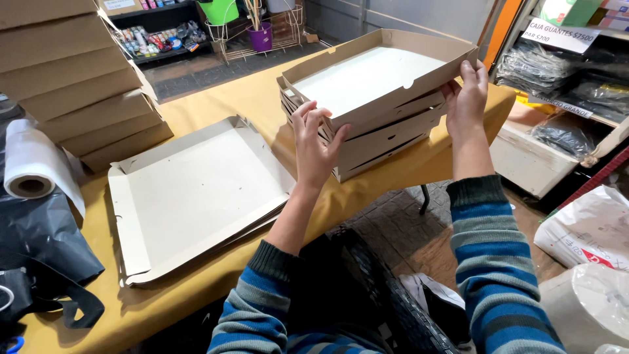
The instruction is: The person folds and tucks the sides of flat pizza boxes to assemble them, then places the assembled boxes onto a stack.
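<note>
At the far left, a plastic roll [29, 167] lies beside a stack of closed boxes [78, 78] on the yellow desk [216, 98]. Flat box blanks [196, 193] lie next. The left hand [314, 147] grips the near left corner of a folded tray [380, 72], held atop a tray pile [380, 141]; the right hand [466, 98] clasps its right corner.

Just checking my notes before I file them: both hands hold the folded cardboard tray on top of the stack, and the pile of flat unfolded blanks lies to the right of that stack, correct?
Not quite. In the head view both hands, left hand and right hand, do hold the folded cardboard tray on top of the stack, but the flat blanks lie to the left of that stack, not the right.
</note>
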